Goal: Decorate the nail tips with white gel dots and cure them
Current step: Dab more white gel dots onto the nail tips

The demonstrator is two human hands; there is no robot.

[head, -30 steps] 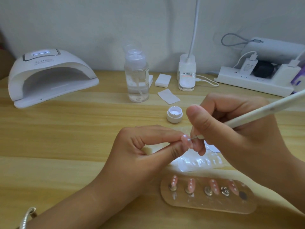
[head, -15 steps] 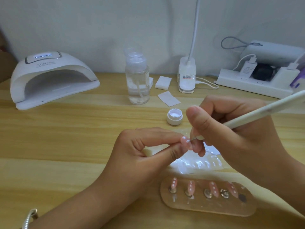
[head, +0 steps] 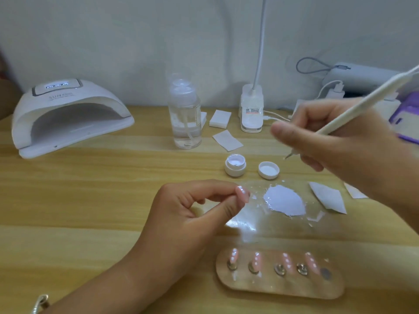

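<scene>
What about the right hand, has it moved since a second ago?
Yes. The right hand with its dotting pen drew up and rightward in view, off the nail tip; the pen point is now level with the gel jar, beyond its lid.

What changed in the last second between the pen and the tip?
The right hand lifted the dotting pen up and rightward, off the nail tip. The left hand still pinches that tip; the stand stayed put.
</scene>
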